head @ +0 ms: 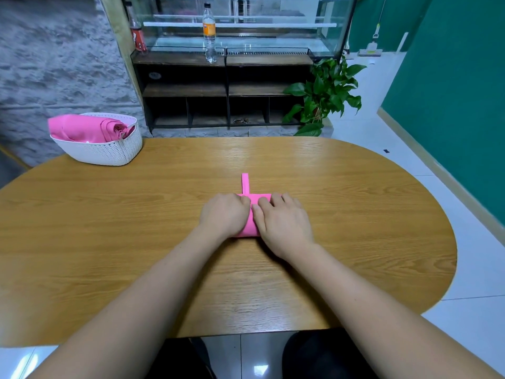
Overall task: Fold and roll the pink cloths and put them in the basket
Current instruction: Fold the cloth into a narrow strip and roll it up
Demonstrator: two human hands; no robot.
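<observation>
Pink cloths (82, 129), loosely bundled, sit in a white woven basket (109, 155) at the far left of the wooden table (109, 228), one of them hanging over the basket's left rim. Behind the basket is a grey rough-textured wall (54, 64).

Near the middle of the table the left hand (222, 214) lies knuckles up on the left part of a folded pink cloth (250, 227), its fingers curled down around the cloth. This cloth rests flat on the tabletop, mostly hidden under the two hands, and a narrow pink strip (245, 183) reaches out from its far edge, away from the person. The right hand (284, 225) covers the right part of the same cloth, fingers bent over the far edge and thumb pressed along the middle, just beside the left hand's fingers.

Beyond the table stands a dark shelf unit (185, 90) with a red-labelled bottle (138, 36) and an orange-labelled bottle (209, 31) on top. To its right stands a leafy green plant (328, 91), farther back a mop (373, 42), and at the far right a green wall (451, 91).
</observation>
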